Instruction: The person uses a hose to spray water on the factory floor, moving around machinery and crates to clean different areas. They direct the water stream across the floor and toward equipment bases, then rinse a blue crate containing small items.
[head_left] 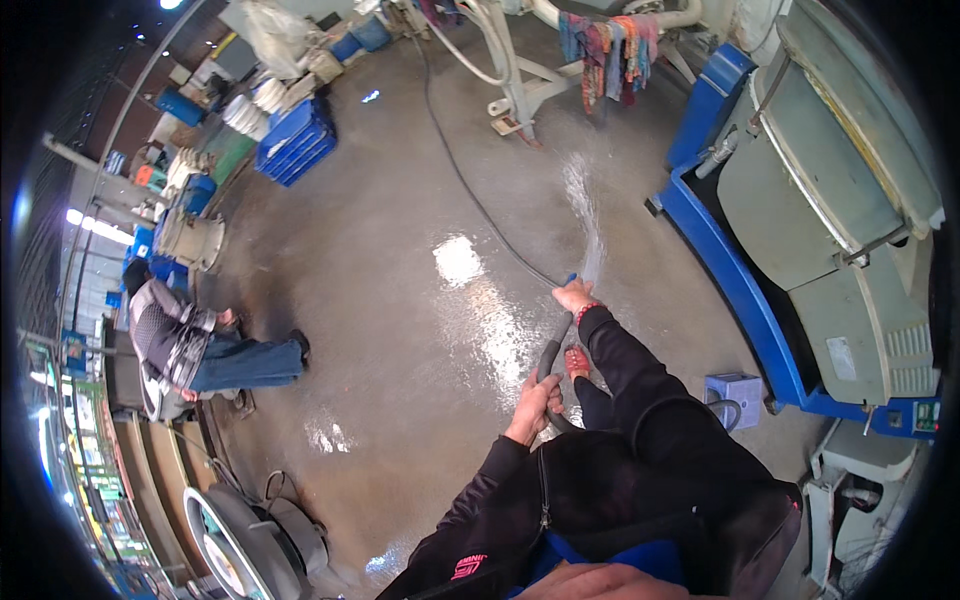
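Hose: one dark hose [549,352], running between both hands.
Left hand [537,398]: fingers wrapped tight around the hose.
Right hand [573,295]: fingers gripping the hose end.
Water: one spray [585,215] shooting past the right fingers onto the wet floor [400,260].
Other person: one, sitting [190,345] far left of the fingers.

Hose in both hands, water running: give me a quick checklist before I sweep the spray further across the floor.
1. Right hand at the hose outlet: ok.
2. Left hand gripping the hose lower down: ok.
3. Water jet landing on bare wet floor: ok.
4. Seated person clear of the spray: ok.
5. Black line trailing across the floor near the jet: not ok.
6. Blue machine staying dry: cannot tell.
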